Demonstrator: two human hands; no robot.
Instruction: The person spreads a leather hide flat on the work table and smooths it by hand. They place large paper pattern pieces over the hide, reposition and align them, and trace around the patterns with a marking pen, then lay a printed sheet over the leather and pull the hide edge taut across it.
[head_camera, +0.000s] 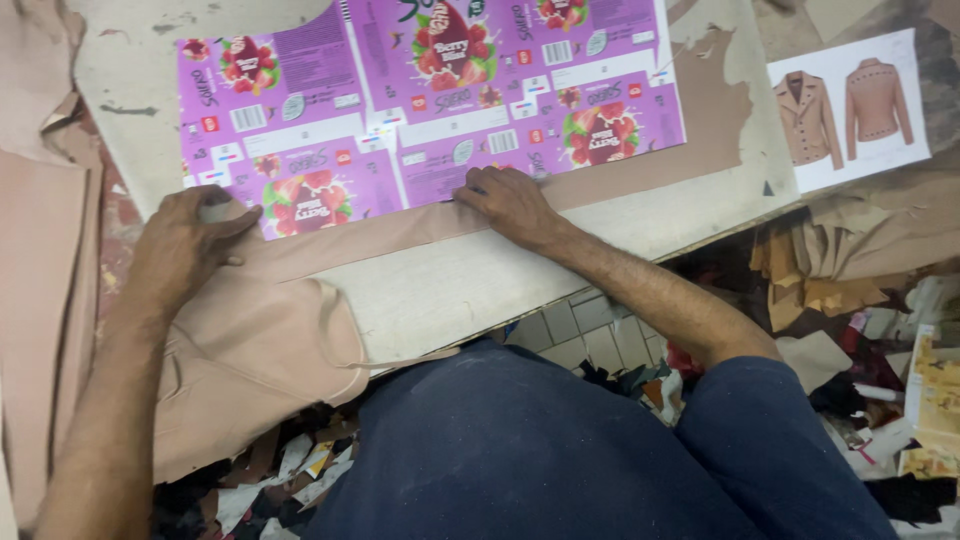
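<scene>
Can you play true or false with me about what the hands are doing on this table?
1. Both hands press on a purple printed sheet. True: the left hand is at its lower left corner, the right hand at its lower edge.
2. The right hand holds scissors. False: it lies flat, holding nothing.
3. A picture of two jackets lies at the table's right. True.
4. The cloth under the sheet is blue. False: the pinkish-tan material hangs over the table edge.
5. The floor has scraps. True.
</scene>
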